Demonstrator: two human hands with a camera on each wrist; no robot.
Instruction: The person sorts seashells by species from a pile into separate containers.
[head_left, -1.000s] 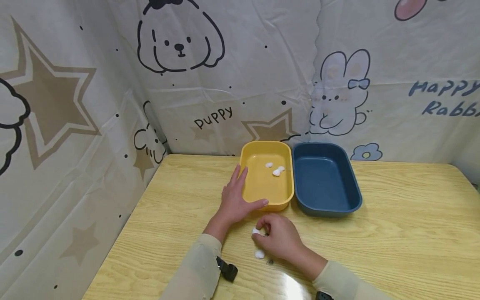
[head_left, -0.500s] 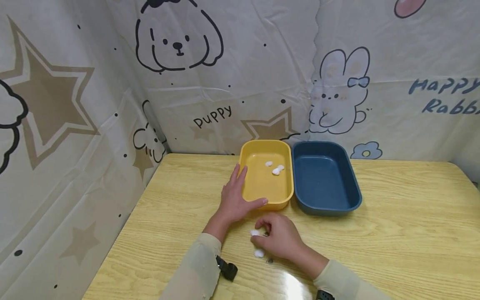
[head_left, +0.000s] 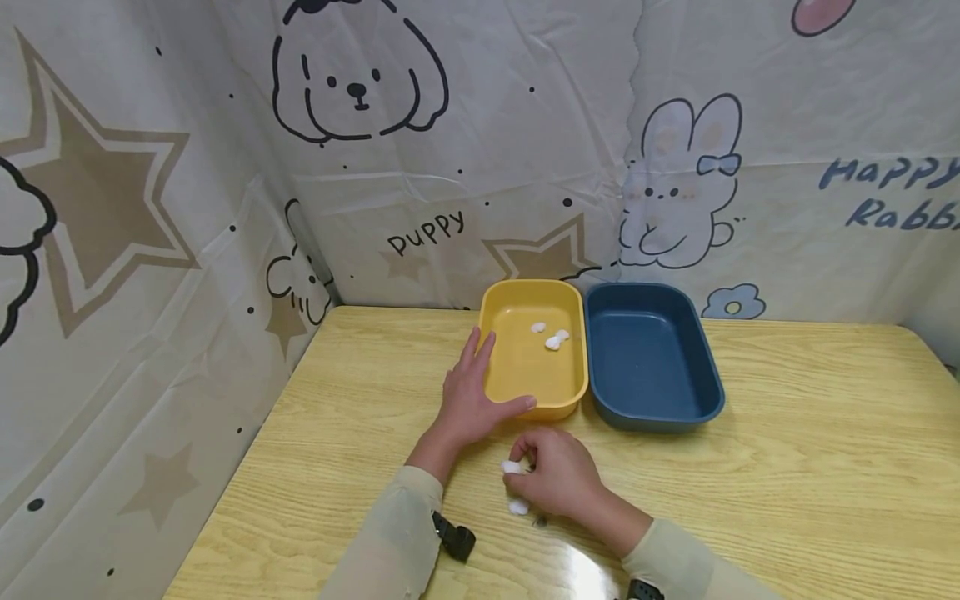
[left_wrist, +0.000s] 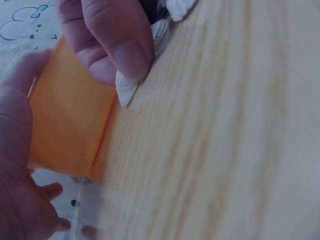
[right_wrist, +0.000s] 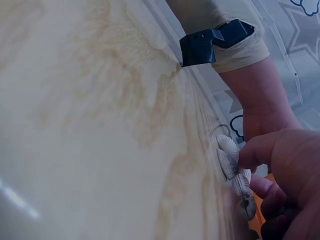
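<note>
My left hand (head_left: 468,404) rests against the yellow bin (head_left: 525,379), fingers spread along its left side and thumb lying over the front rim. Just in front of that bin, low over the wooden table, my right hand (head_left: 562,471) pinches a white ribbed seashell (left_wrist: 126,92) between thumb and fingers. Nearer to me lies another white seashell (head_left: 518,507), with a small dark piece (head_left: 540,522) beside it. Several shells (right_wrist: 227,144) cluster at the right fingertips in the right wrist view, partly covered by the fingers. Inside the yellow bin are white shells (head_left: 555,342).
A blue bin (head_left: 645,367) stands against the yellow one on its right, nothing visible in it. Both sit on a wood-grain table (head_left: 810,433) toward its back edge. A printed curtain (head_left: 540,150) hangs behind and to the left.
The shell at my right fingertips has shifted very slightly toward me. Both hands keep nearly the same place, and the bins have not moved.
</note>
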